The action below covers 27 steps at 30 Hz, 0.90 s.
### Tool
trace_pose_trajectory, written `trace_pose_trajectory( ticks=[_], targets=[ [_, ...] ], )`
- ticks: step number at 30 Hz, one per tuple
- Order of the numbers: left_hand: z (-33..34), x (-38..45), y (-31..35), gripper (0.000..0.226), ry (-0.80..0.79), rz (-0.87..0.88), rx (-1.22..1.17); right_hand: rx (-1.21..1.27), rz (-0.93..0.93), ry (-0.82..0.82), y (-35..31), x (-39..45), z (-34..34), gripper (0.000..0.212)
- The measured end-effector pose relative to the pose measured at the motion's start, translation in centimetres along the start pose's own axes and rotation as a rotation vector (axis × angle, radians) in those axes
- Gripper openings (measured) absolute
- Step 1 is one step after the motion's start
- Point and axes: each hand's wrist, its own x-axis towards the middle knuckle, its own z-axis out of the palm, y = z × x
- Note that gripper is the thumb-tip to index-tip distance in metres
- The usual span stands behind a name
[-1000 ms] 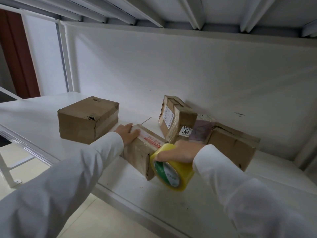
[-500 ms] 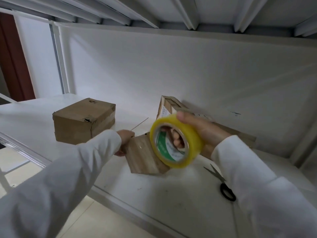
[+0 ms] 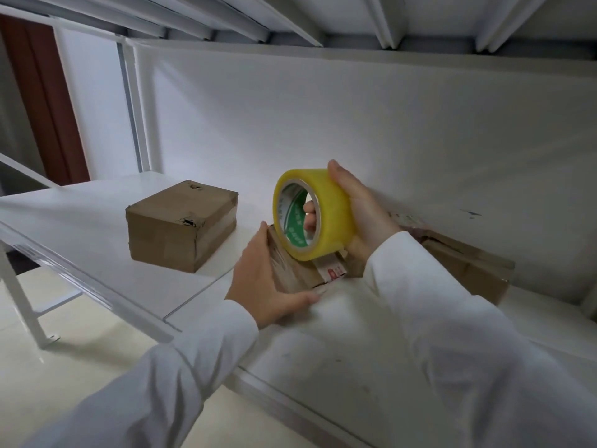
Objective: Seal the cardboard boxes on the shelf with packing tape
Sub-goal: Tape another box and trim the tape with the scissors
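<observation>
Two hands are working at the middle of the white shelf point(image 3: 80, 218). The right hand point(image 3: 358, 208) is gripping the tape roll point(image 3: 311, 215), a yellow roll with a green-printed core, with fingers curled through the core and the thumb over the outer face. The roll is standing on edge, tilted, and appearing to touch the top of a small box point(image 3: 303, 276). The left hand point(image 3: 265, 282) is holding this box from its left side, fingers bent round the far edge and thumb lying along the near edge. The box is showing a white label with red print just below the roll. To the left, well apart, a larger box point(image 3: 181, 224) is sitting alone on the shelf, its top scuffed and torn in spots. On the right, against the back wall, another box point(image 3: 468, 266) is lying partly hidden behind the right sleeve point(image 3: 452, 334). Both arms are wearing white sleeves.
</observation>
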Motion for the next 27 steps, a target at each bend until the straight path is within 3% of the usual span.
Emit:
trace_pose_trajectory(
  ticks=[1, 3, 7, 12, 16, 19, 24, 27],
  targets=[
    [-0.1, 0.2, 0.0, 0.139, -0.036, -0.016, 0.085, -0.017, -0.008, 0.033, 0.0, 0.2, 0.2, 0.055],
    [0.0, 0.7, 0.0, 0.146, -0.026, -0.040, 0.213, -0.047, -0.007, 0.088, -0.1, 0.4, 0.8, 0.060],
    [0.5, 1.9, -0.9, 0.131, 0.021, -0.104, 0.350, -0.108, 0.031, 0.130, 0.6, 0.5, 1.9, 0.070],
    [0.6, 2.5, -1.2, 0.116, 0.014, -0.084, 0.462, -0.248, 0.099, 0.104, -0.4, -0.2, 1.6, 0.058],
    [0.5, 2.8, -1.3, 0.116, 0.009, -0.140, 0.438, -0.476, 0.135, 0.087, -1.5, -1.5, 1.1, 0.036],
    [0.5, 3.0, -1.0, 0.126, -0.025, -0.147, 0.469, -0.463, 0.177, 0.050, -2.1, -2.2, 1.2, 0.036],
    [-0.5, 3.9, -0.5, 0.132, -0.190, -0.397, 0.501, -0.788, 0.392, 0.020, 1.6, -2.1, 1.3, 0.039],
    [-1.0, 4.1, 0.3, 0.130, -0.215, -0.445, 0.409, -0.816, 0.463, -0.030, 2.6, -2.2, 0.7, 0.040]
  ],
)
